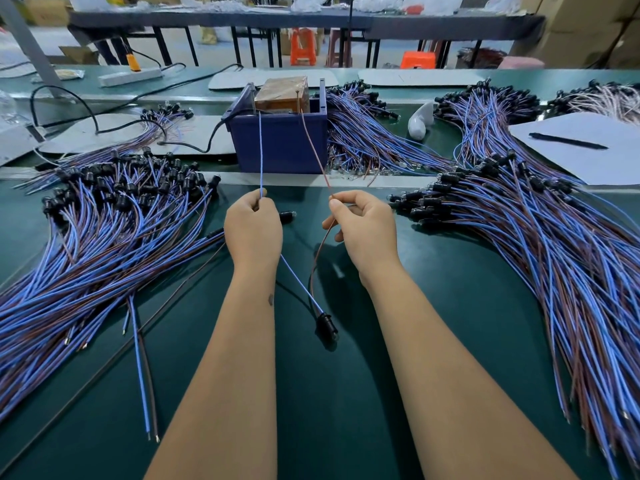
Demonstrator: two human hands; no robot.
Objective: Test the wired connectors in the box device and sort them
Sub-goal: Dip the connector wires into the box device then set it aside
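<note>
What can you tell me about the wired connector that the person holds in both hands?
The wired connector has a small black socket body with two thin leads, one blue and one brown. The body hangs low between the forearms, above the green table. The left hand pinches the blue lead and the right hand pinches the brown one. Both leads run up to the blue box device.

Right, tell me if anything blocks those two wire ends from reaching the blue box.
Nothing visible does. The left hand holds the blue wire and the right hand the brown wire, both already running up over the front wall of the blue box; the contact points inside are hidden.
</note>
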